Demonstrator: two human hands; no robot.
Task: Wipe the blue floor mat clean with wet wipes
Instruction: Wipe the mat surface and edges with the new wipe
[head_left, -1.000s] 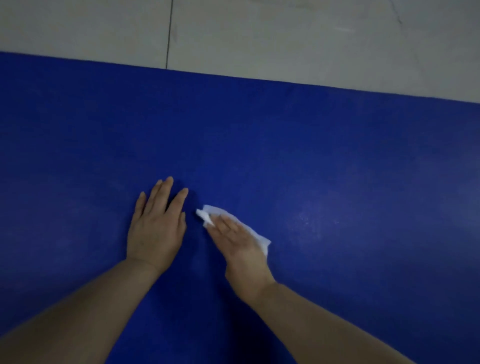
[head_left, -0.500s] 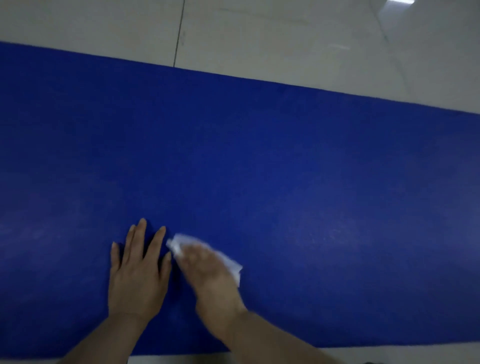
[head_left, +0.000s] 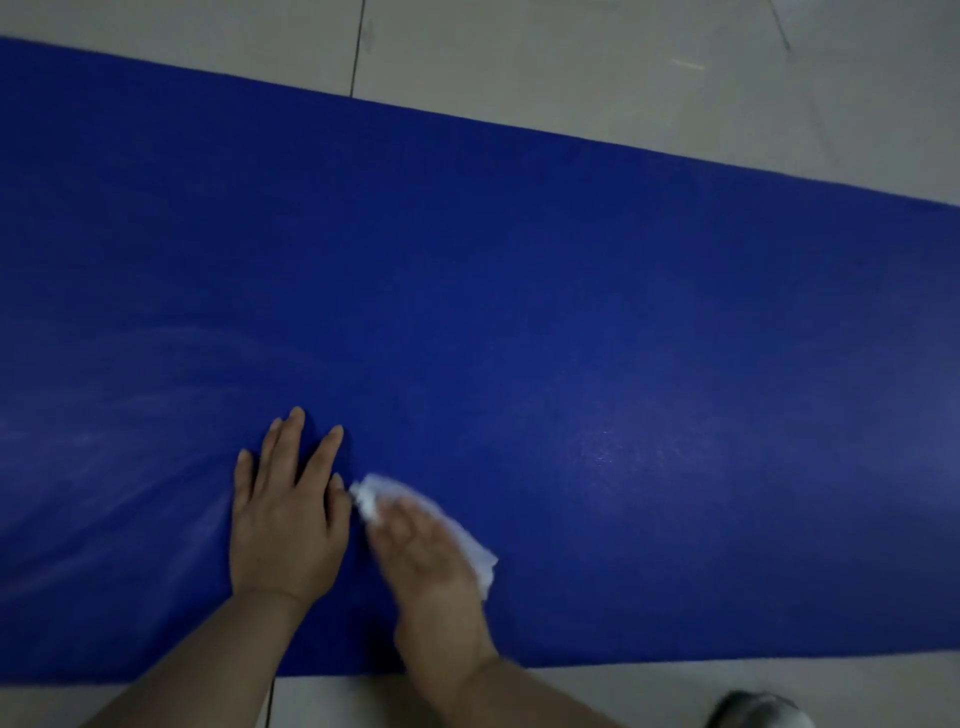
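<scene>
I see the blue floor mat (head_left: 571, 322) lying across the pale tiled floor (head_left: 623, 67). Near the mat's near edge, my left hand (head_left: 288, 525) lies flat on it, fingers straight and spread, holding nothing. Just beside it, my right hand (head_left: 431, 556), blurred, presses a white wet wipe (head_left: 475, 551) onto the mat with extended fingers.

Pale tiled floor (head_left: 597, 62), dark grout lines, dim light, maybe a grey shoe (head_left: 758, 712) btm right
</scene>
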